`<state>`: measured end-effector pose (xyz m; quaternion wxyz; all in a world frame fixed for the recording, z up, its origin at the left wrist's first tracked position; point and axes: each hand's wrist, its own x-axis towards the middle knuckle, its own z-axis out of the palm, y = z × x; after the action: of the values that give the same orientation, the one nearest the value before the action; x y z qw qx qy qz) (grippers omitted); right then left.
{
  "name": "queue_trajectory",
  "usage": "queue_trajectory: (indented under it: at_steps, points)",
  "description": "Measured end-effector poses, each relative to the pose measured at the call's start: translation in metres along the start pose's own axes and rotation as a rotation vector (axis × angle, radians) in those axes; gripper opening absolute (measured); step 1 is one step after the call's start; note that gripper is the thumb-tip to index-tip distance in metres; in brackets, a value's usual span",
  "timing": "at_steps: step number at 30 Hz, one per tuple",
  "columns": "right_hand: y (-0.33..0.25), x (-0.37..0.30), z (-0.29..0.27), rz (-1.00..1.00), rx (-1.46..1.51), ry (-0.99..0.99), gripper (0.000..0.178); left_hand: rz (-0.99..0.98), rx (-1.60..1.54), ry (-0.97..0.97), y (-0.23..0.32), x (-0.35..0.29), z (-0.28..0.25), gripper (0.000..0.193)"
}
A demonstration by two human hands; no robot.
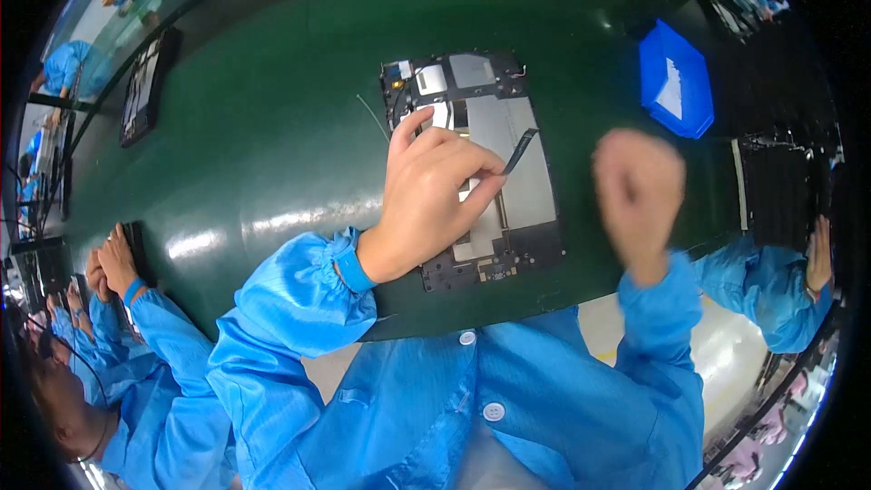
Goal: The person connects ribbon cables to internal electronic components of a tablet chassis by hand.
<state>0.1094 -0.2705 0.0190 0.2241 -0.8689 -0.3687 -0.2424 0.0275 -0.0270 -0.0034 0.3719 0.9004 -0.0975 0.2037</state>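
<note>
An opened flat electronic device [527, 181], with a black frame and silver-grey plates, lies on the green table in front of me. My left hand [434, 183] reaches over its middle, covering part of the inside. Thumb and forefinger pinch the lower end of a flat black strip [521, 151], which slants up to the right above the silver plate. My right hand [639, 191] is to the right of the device, raised and blurred by motion. Its fingers look curled closed; what they hold, if anything, is hidden.
A blue plastic bin [682, 82] with a white label stands at the back right. A thin pale wire [371, 116] sticks out left of the device. Another dark device [145, 91] sits at the far left. Co-workers' hands [114, 263] are at the left and a co-worker's sleeve [771, 295] at the right.
</note>
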Motion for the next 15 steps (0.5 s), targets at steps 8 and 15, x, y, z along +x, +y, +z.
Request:
queue_trajectory:
  at_steps: [8, 15]
  points:
    - [-0.080, -0.042, 0.013, -0.065, 0.195, -0.181, 0.016, 0.053, 0.016, 0.028, -0.003, 0.000, 0.003, 0.016]
    - [-0.076, -0.042, 0.012, -0.072, 0.200, -0.203, 0.019, 0.032, 0.007, 0.044, -0.002, -0.002, 0.006, 0.013]
